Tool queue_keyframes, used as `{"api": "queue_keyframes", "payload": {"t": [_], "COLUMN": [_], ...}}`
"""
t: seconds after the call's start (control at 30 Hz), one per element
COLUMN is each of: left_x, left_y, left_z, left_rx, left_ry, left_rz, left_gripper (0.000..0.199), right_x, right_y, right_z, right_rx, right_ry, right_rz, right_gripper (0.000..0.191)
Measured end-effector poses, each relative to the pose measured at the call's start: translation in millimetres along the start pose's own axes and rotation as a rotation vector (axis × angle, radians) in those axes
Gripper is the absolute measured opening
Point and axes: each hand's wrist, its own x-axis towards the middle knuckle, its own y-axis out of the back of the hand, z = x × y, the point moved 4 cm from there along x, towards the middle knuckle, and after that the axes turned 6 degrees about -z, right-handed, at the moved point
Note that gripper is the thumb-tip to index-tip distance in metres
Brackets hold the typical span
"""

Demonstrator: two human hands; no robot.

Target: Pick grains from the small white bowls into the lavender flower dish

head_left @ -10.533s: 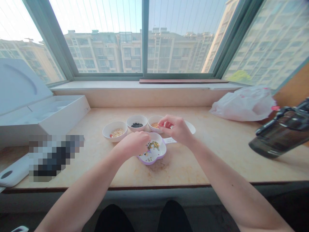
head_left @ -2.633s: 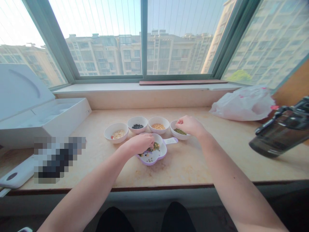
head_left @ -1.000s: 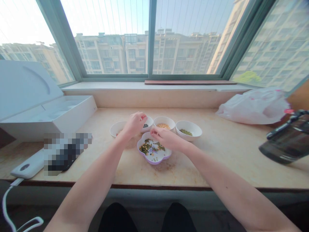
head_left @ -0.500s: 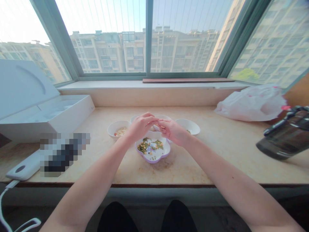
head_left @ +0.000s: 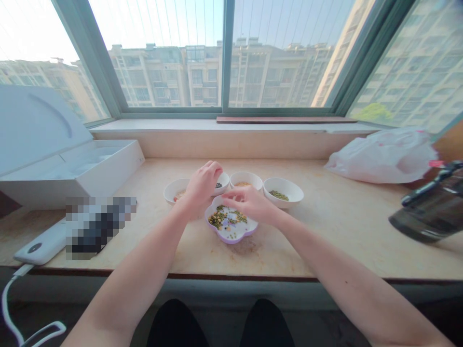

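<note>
A purple-rimmed, flower-shaped dish (head_left: 231, 239) holds mixed green and yellow beans. Behind it stand white bowls: one with pale pieces (head_left: 170, 192), one with black beans (head_left: 224, 181), one with yellow grains (head_left: 249, 177) and one with green beans (head_left: 293, 193). My left hand (head_left: 204, 182) is above the black bean bowl's left side, its fingers curled together; anything in them is too small to make out. Over the back right of the dish hovers my right hand (head_left: 249, 203), fingers bent and pointing left, their tips close together; what they hold is hidden.
An open white box (head_left: 108, 164) is at the left, with a white power bank (head_left: 41, 246) and cable near the front edge. A white plastic bag (head_left: 383, 156) and a dark transparent jug (head_left: 427, 217) stand at the right. Windows rise behind the counter.
My hands, touching before, have come apart. The left has moved up and left, over the black bean bowl; the right has come down nearer the dish. The view has shifted slightly.
</note>
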Motion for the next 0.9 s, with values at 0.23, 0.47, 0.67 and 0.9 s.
{"api": "queue_keyframes", "payload": {"t": [0.23,0.47,0.67,0.9], "left_x": [4.2,2.5,1.1,1.8], "left_y": [-7.6,-8.2,-8.5,-9.3], "left_z": [-23.9,-23.9,-20.8,-19.5], "left_rx": [0.216,0.244,0.194,0.198], "left_ry": [0.178,0.161,0.145,0.125], "left_rz": [-0.217,-0.201,-0.163,-0.157], "left_gripper": [0.027,0.029,0.027,0.027], "right_x": [2.6,7.5,10.8,14.4], "right_y": [-19.4,-23.5,-23.1,-24.2], "right_z": [4.4,10.7,14.5,23.2], "right_rx": [-0.661,-0.638,-0.554,-0.401], "right_ry": [0.072,0.054,0.069,0.135], "right_rz": [-0.189,-0.197,-0.198,-0.125], "right_gripper": [0.039,0.033,0.018,0.023]}}
